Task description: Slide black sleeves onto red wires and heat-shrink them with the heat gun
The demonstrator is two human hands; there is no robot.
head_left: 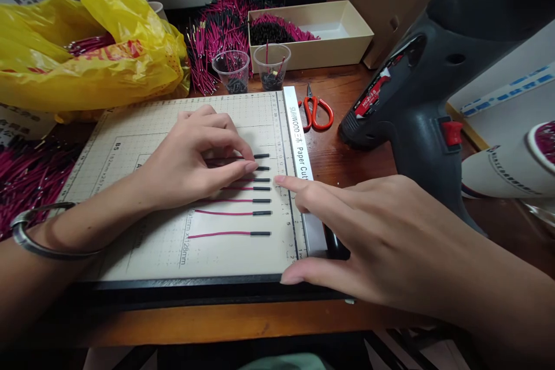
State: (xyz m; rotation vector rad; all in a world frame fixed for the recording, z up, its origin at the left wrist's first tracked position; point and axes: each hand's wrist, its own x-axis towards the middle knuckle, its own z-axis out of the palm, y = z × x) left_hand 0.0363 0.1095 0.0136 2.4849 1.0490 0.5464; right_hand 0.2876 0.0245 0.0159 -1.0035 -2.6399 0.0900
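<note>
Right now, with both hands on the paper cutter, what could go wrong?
The right hand lies across the cutter's rail; working the blade could nick it. The left hand presses only the upper wires, so a nudge might push the lower wires out of line. The black power tool stands close to the right arm and could be knocked.

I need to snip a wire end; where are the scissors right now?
In the head view, the red-handled scissors lie just right of centre, between the paper cutter's white rail and the black power tool, beyond the right hand.
</note>
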